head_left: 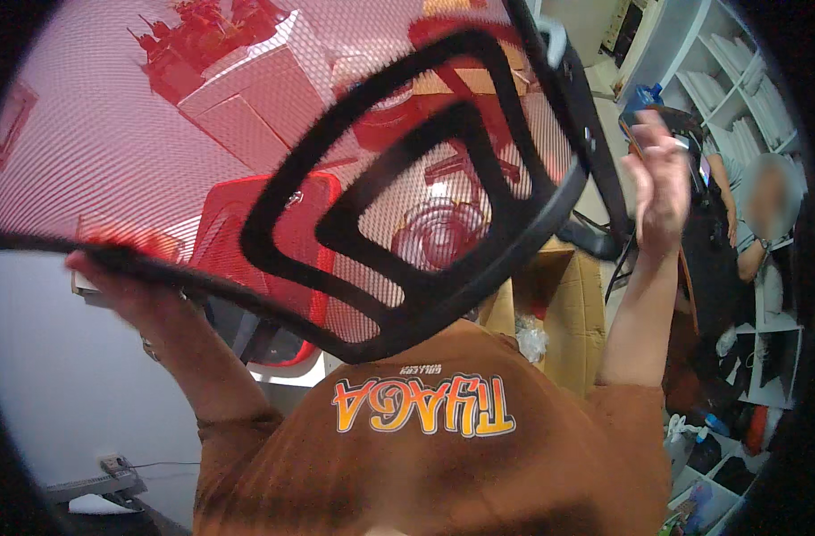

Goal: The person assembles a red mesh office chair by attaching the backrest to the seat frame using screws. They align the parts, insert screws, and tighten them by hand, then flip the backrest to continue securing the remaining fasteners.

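Observation:
A mesh chair backrest with a black frame and red-tinted mesh is held up across the upper part of the view, tilted. Its black lumbar support spans the middle. My left hand grips the lower left edge of the frame, and its fingers show blurred through the mesh. On the other side, my right hand is raised beside the frame's right end with fingers apart, holding nothing. Close to that hand, a black curved part juts from the frame.
Through the mesh appear a round fan, a red case and a white box topped with red-looking items. An open cardboard box stands near my right side. At the right, another person is near white shelves.

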`<state>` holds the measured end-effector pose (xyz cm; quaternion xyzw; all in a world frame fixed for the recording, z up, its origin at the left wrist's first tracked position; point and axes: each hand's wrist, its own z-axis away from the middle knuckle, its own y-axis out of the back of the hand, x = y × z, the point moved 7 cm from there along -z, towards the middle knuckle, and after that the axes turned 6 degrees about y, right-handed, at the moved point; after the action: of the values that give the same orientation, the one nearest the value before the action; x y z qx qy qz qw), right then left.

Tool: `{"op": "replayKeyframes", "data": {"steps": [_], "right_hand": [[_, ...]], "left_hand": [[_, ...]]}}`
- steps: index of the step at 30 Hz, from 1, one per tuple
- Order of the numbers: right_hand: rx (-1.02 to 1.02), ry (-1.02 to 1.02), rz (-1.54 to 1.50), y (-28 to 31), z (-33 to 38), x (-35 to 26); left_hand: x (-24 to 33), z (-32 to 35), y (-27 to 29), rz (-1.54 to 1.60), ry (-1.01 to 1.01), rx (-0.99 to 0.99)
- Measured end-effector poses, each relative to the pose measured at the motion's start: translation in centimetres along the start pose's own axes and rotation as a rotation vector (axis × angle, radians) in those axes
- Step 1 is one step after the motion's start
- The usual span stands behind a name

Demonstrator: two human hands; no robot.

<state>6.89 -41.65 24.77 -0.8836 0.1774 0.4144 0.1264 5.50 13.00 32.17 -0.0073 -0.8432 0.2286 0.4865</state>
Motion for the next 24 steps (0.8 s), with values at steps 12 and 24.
{"op": "replayKeyframes", "data": {"steps": [12,24], "right_hand": [[0.010,-0.548,-1.135,-21.9,5.1,1.8],[-0.192,0.066,-0.779,-24.4,-2.1,0.8]], "left_hand": [[7.2,5.5,-1.1,0.161,-0.455,-0.111],[18.1,17.4,5.7,-0.116,-0.141,-0.263]]}}
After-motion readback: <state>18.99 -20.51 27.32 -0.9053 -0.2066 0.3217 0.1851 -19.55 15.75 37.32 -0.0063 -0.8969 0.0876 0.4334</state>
